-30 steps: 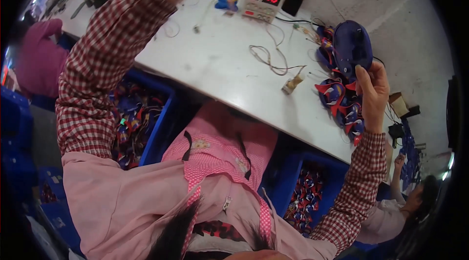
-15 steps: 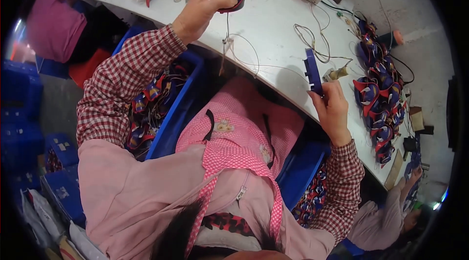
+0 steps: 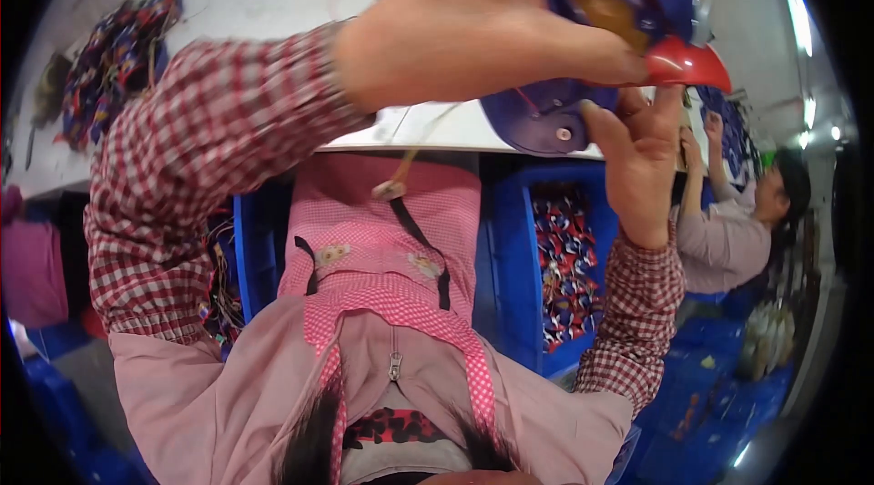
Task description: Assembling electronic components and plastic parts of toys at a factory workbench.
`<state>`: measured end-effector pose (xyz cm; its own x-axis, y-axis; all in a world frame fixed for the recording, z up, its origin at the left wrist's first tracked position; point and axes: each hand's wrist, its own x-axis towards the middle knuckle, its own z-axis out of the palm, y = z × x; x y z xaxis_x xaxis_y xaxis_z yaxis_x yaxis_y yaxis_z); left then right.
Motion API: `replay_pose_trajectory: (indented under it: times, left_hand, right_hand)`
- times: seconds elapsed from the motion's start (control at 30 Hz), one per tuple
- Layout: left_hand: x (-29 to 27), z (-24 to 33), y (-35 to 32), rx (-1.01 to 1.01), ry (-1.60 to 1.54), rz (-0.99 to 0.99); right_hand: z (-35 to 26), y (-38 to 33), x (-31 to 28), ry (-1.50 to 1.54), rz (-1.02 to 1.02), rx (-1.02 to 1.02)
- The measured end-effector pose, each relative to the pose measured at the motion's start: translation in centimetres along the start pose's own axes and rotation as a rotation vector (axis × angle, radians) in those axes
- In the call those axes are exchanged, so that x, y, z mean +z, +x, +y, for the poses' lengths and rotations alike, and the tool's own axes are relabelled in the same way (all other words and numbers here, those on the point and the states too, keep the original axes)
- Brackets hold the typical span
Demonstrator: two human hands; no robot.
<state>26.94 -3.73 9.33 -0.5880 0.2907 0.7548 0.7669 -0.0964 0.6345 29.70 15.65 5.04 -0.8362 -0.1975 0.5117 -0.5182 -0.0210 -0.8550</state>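
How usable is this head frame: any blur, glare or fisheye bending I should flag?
Head view: strong fisheye, the white table edge bends and a black rim frames the picture; the left hand and the blue and red plastic toy sit very close to the lens, oversized and soft; the right hand beneath is sharper; bright glare runs down the right rim; the blue bin of parts stays readable.

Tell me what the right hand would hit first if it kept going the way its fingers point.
The right hand already touches the round purple piece; straight on it would likely press into that, though depth is unclear.
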Motion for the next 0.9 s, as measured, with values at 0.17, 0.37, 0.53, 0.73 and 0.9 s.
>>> replay_pose_trajectory:
  times: [0.17,0.37,0.53,0.73,0.9]
  left_hand:
    - [8.4,-5.2,6.8,0.082,-0.098,-0.112]
    - [17.4,-7.5,13.5,-0.052,-0.041,-0.082]
    - [22.0,-7.5,18.2,-0.249,0.152,-0.369]
    - [24.0,-14.3,25.4,-0.26,0.131,-0.335]
    - [15.4,-15.1,25.2,-0.261,0.294,-0.481]
  right_hand:
    - [-2.8,-0.4,-10.6,-0.08,0.151,0.102]
    - [-5.0,0.2,-19.2,0.33,0.266,0.191]
    - [-5.6,5.7,-22.0,0.158,0.582,0.199]
    - [-2.6,13.4,-28.3,0.039,0.73,0.171]
    - [-0.5,19.9,-35.3,-0.278,0.825,-0.07]
